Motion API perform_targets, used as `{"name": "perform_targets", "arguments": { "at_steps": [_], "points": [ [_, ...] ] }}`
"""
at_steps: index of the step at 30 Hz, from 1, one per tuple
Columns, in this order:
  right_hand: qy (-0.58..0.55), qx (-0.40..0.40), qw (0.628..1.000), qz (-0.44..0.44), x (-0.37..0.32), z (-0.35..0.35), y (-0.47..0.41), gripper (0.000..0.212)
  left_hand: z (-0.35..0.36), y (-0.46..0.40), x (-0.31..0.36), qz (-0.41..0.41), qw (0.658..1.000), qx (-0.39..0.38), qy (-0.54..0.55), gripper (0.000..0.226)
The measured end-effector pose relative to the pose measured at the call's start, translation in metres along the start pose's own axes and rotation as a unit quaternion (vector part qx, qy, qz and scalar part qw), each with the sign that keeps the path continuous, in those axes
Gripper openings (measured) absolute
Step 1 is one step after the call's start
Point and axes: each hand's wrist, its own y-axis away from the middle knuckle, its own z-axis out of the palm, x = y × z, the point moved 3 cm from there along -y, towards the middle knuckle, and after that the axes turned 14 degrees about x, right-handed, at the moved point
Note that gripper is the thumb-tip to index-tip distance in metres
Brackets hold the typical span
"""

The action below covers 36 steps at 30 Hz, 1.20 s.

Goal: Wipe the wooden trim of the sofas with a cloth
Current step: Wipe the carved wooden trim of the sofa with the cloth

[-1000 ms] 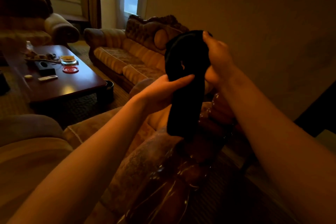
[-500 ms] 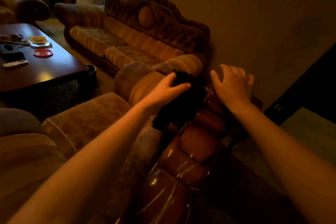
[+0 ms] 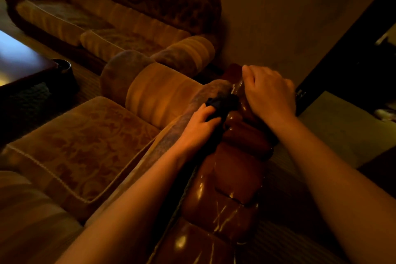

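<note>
Hands at work on the carved wooden trim (image 3: 233, 178) of a sofa, seen from the head camera I am watching in a dim, amber-lit living room. The left hand (image 3: 198, 128) grips a dark cloth (image 3: 224, 103), its fingers curled into the fabric and holding it against the top of the glossy trim where the wood meets the padded backrest. The cloth is bunched, one end showing beyond the knuckles and the rest trailing down along the inner edge of the trim beside the wrist. The right hand (image 3: 269, 94) rests on the same trim just beyond the cloth, fingers curled over the far side of the wood; from here I cannot tell whether the fingertips clamp the trim or only lie on it. The two hands sit close together, the cloth between them.

The trim runs from the bottom of the frame up toward the wall (image 3: 289, 17) in rounded, polished lobes that catch streaks of light. To its left lies the sofa's patterned seat cushion (image 3: 85, 141) and a ribbed roll armrest (image 3: 158, 94). A second sofa (image 3: 120, 23) with a carved tufted back stands along the wall beyond. The corner of a dark coffee table (image 3: 23, 66) shows at the left edge.
</note>
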Motion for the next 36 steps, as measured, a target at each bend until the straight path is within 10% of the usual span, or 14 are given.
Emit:
{"name": "perform_targets", "arguments": {
  "at_steps": [16,24,28,36],
  "points": [
    [-0.033,-0.016,0.999,0.019,-0.001,-0.006,0.004,0.045,-0.008,0.005,0.029,0.162,0.987,0.013,0.014,0.027],
    [-0.033,-0.01,0.999,0.029,-0.005,-0.009,0.003,0.046,0.003,-0.023,0.01,0.014,0.999,0.045,0.004,0.022],
    [-0.048,-0.004,0.999,0.026,-0.005,-0.008,0.005,0.049,-0.004,0.001,0.026,0.069,0.995,0.041,0.055,0.027],
    [-0.193,0.127,0.965,0.125,0.01,-0.017,0.001,0.05,0.02,-0.047,0.048,0.137,0.987,0.065,0.054,0.027]
  ]
}}
